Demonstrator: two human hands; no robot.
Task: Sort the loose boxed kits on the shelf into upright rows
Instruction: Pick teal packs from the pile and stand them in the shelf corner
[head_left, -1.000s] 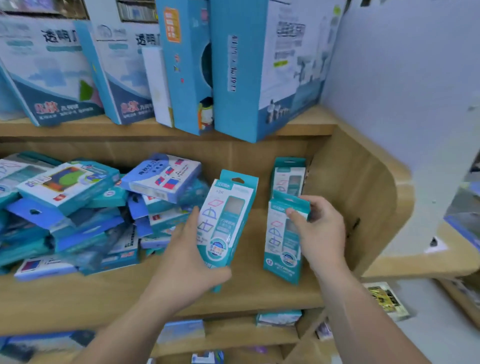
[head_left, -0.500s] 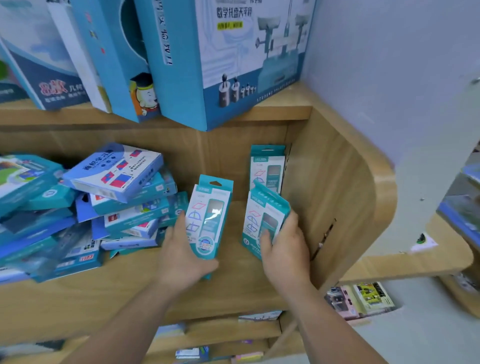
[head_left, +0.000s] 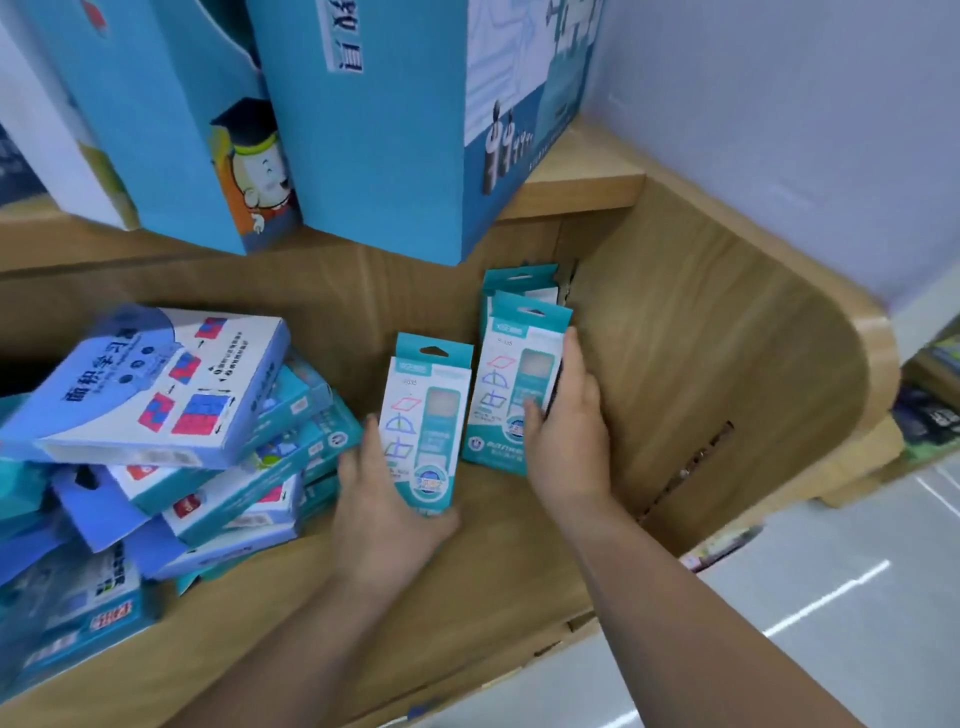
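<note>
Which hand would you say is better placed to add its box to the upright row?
Right hand: its teal cardboard box sits just before the rear upright box; left hand is farther.

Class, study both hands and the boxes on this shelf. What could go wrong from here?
The heap of blue boxes beside the left hand, which holds the left teal box, is stacked crookedly; a nudge might topple it. The right teal box, gripped by the right hand before the back box, could tip forward once released.

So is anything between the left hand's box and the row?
Nothing but the right hand, gripping the row's front teal cardboard kit; the matching teal kit in the left hand is just beside it.
</note>
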